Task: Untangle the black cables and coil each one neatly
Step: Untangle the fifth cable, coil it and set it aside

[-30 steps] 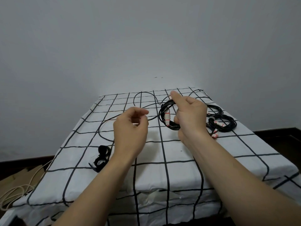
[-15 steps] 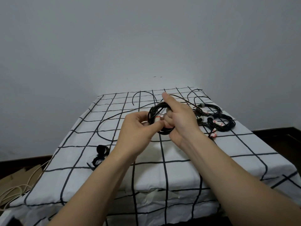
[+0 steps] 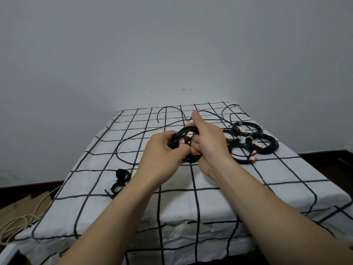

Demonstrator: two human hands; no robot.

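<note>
A black cable coil [image 3: 182, 133] with a white, red-marked plug is held above the table between both hands. My right hand [image 3: 207, 142] grips the coil's right side, thumb raised. My left hand [image 3: 164, 152] grips its left side, fingers curled round the strands. A loose length of the same black cable [image 3: 122, 144] trails left across the cloth in a wide loop. Several coiled black cables [image 3: 256, 146] with white plugs lie to the right of my hands.
The table wears a white cloth with a black grid [image 3: 210, 184]. Black strap rolls [image 3: 121, 180] lie near the left front. Cream cord [image 3: 17, 222] and cardboard sit on the floor at left. A grey wall stands behind the table.
My left hand moved right from pinching the loose strand and took hold of the coil beside my right hand. The coil shifted a little left and nearer.
</note>
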